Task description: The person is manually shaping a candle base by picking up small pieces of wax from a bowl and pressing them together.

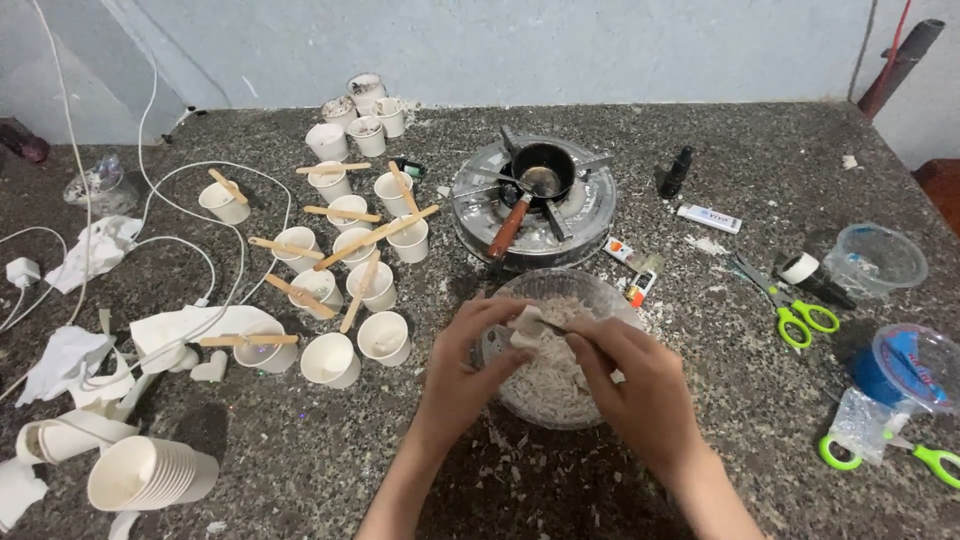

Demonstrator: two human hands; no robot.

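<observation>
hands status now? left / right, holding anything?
Left hand: closed on a white wax chunk over the glass bowl.
Right hand: pinching the same chunk from the other side.

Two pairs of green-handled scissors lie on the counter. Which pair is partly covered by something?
The green scissors at the right edge: a crumpled clear plastic bag lies over their blades. The other pair, farther back, lies uncovered.

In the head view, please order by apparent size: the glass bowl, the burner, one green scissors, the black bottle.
1. Burner and glass bowl: alike; the bowl lies nearer.
2. Green scissors.
3. Black bottle.
</observation>
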